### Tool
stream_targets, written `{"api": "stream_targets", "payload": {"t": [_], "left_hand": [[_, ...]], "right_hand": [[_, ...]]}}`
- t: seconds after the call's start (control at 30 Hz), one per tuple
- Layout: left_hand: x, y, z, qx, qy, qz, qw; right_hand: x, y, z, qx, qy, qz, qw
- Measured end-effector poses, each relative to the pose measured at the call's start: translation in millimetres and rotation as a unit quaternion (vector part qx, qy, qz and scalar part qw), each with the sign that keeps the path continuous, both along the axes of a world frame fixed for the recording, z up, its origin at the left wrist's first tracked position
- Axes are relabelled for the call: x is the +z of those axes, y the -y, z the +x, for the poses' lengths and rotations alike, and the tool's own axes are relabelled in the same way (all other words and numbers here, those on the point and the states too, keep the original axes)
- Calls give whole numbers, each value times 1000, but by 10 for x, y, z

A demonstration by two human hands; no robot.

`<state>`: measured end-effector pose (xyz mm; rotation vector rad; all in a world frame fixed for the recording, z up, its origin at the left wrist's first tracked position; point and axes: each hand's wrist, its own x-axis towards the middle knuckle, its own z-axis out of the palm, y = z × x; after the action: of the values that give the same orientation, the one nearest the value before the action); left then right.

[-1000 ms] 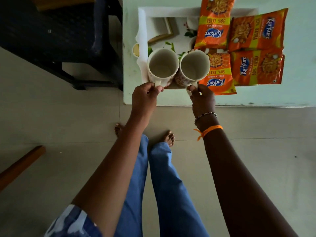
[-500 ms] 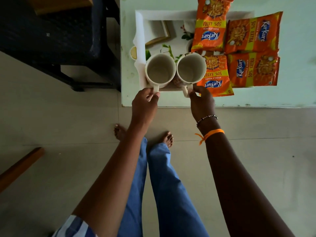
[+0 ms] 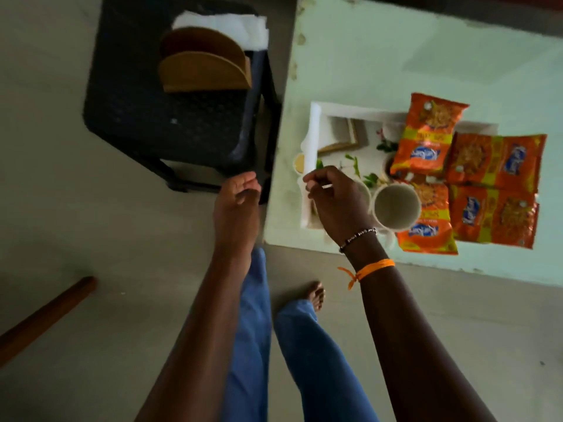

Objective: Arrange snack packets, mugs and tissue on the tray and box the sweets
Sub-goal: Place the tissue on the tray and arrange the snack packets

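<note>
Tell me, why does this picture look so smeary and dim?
Head view: motion blur softens everything, most on the wooden tissue holder and white tissue on the dark stool. The light is dim and flat, with no glare. The left hand and right hand look soft-edged, and the snack packets' print is unreadable.

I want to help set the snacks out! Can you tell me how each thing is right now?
Left hand: empty, off the table, near the stool.
Right hand: empty, fingers curled, above the tray.
Mug: upright, empty, on the tray.
Packets: four, sealed, lying flat.
Tray: on the table.
Tissues: in the holder.
Holder: on the stool.
</note>
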<state>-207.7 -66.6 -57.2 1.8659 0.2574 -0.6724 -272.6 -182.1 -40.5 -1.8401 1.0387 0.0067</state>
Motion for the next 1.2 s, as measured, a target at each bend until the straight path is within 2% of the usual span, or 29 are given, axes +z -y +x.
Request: {"api": "stream_targets", "payload": {"t": [0.2,0.33,0.43,0.6,0.73,0.93,1.07,1.2], "left_hand": [[97,-260,989,74,39,-31,996],[74,-382,1550,89,52,-34,994],[15,-435,1862,68,52,-22,996],[-49,-439,2113,24,32,-19,999],[-75,-366,2081,1,36,-20,999],[-124,-159,1748,-44,23,-35,998],[-114,52,1388,-85,-4,-39,996],[-68,344,964,-118,-30,-51,991]], "right_hand": [[-9,-198,1106,60,39,-47,996],[-49,-245,1815,115,54,-147,981],[-128,-173,2238,144,30,-197,969],[-315,-18,2515,257,-52,-209,942],[-289,60,2373,249,-24,-207,946],[-135,235,1535,125,19,-190,974],[-34,492,846,72,-8,-204,976],[3,812,294,70,-41,-200,976]]}}
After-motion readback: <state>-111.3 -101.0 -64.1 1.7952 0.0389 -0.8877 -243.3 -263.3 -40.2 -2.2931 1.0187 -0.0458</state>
